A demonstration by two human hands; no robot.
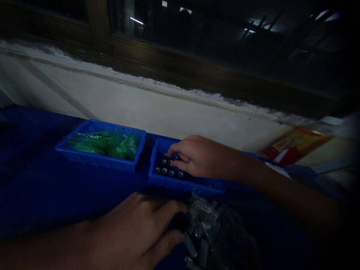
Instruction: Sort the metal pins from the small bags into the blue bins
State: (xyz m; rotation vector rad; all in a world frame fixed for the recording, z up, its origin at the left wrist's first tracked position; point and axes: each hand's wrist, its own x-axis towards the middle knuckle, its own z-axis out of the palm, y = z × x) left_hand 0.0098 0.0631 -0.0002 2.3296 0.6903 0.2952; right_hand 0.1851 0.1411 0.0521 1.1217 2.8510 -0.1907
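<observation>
Dim room: pale wall (126,101) with a ragged upper edge below a dark glass window (213,37); blue work surface (36,168) against the wall.

Two blue plastic trays. Left-hand rectangular blue tray (95,162) contains crumpled translucent green plastic film (120,144). Right-hand rectangular blue tray (182,183) contains small round silver-rimmed metal pieces with dark centres (164,170), grouped at its left end. Red-and-gold packet (298,144) by the wall, far right.

Key relation: the right hand (194,155) reaches in over the right-hand tray from the right, forearm roughly along the tray's long axis. Round pieces lie at and just below its fingertips, more to the left and nearer the viewer. They appear to stand end-up, so no long axis is readable. Right hand is the nearer; left hand (146,228) is outside the tray, on the viewer's side, beside a crumpled clear plastic bag (208,217) with oblong grey metal pieces (190,245). One such piece slants down to the right.

Grip: left thumb and forefinger well parted. Right thumb and forefinger show a small gap; whether a piece is pinched there, cannot tell.

Hidden or unclear: tray interior beneath the right palm; left hand's lower fingers; bag's lower end, lost in shadow; dark patch between left thumb and forefinger, unidentified.
</observation>
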